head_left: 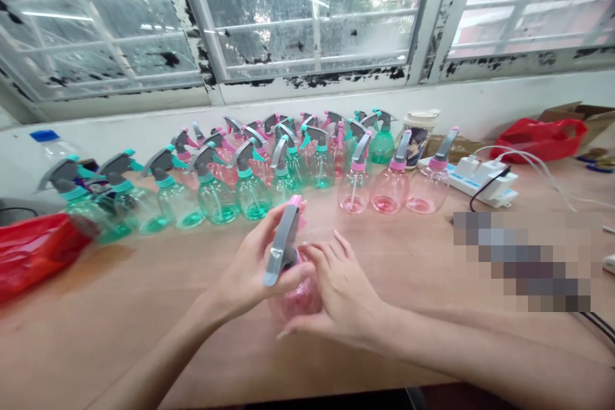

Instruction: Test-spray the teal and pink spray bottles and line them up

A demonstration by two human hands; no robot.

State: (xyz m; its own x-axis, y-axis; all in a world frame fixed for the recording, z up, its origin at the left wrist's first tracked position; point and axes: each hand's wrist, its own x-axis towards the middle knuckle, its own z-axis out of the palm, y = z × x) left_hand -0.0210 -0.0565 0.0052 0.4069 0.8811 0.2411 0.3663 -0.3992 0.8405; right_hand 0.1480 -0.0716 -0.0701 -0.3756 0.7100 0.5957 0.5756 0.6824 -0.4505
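Note:
A pink spray bottle (pixel 298 298) with a grey trigger head (pixel 282 245) stands on the wooden table (pixel 144 295) in front of me. My left hand (pixel 250 272) is wrapped round the bottle's neck and spray head from the left. My right hand (pixel 343 288) cups the round pink body from the right, fingers curled against it. Both hands hold the same bottle, which is upright.
Several green spray bottles (pixel 214 195) and pink spray bottles (pixel 391 186) stand in rows toward the window. A red bag (pixel 33 250) lies at left, another red bag (pixel 541 138) at right. A white power strip (pixel 483 179) with cables and a paper cup (pixel 419 134) sit behind.

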